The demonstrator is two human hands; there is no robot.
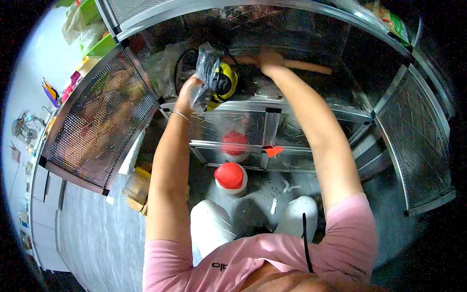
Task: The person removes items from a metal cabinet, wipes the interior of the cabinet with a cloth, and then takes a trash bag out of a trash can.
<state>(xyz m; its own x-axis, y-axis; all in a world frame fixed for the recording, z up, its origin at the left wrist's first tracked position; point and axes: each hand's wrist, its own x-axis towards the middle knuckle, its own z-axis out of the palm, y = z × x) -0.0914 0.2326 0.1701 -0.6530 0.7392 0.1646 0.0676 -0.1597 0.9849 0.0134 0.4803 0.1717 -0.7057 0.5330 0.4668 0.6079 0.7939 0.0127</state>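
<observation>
My left hand point(190, 88) is closed round a crumpled clear plastic bag point(206, 73), held up at the front of the open cabinet. Just right of the bag is a yellow and black object point(225, 82), with a black cord point(178, 73) looping behind my hand; its kind is unclear. Deeper inside the cabinet, my right hand point(271, 62) is closed round a long wooden stick point(309, 66), which shows on both sides of it. The fingers there are dim and blurred.
Perforated metal doors stand open at left point(97, 121) and right point(418, 136). Between my knees on the floor is a white container with a red lid point(229, 175). A jar point(137, 185) stands by my left arm. A metal rail point(287, 106) edges the shelf.
</observation>
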